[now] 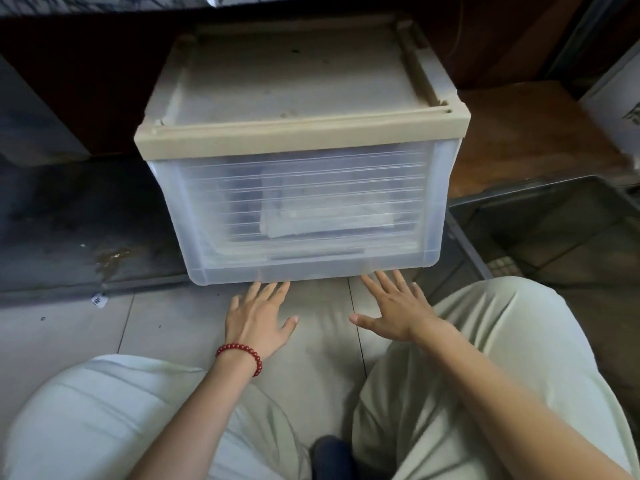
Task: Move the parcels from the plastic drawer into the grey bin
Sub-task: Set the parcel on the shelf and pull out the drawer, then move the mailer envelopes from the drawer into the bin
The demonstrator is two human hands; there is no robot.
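Translucent plastic made up the front of the drawer (304, 209), a ribbed, cloudy box that sat closed under a beige plastic frame (301, 133) with a dusty, flat top. It stood on the floor against a dark wall. Through the ribbed front I could make out the parcels (325, 220) inside: pale, flat, wrapped shapes stacked on one another, blurred by the plastic so that I could not count them.

To the right of the drawer, just beside its corner, stood the dark grey bin (554, 223), open at the top. Only part of it showed, and I saw nothing of the parcels in it.

The person sat low before the drawer, knees apart in pale green trousers (502, 341). Both arms reached forward. The left hand (258, 318), with a bracelet of red beads (240, 355) at the wrist, lay palm down, fingers straight and spread, tips at the drawer's bottom edge. The right hand (398, 306) was the same, flat and wide, thumb out to the side, holding nothing. Whether the fingertips touched the plastic or stopped just short of it, I could not tell.

Light grey floor tiles (69, 327) ran under the hands, and a small white label (98, 300) lay on them to the left, near a dark slab with a wet-looking stain.
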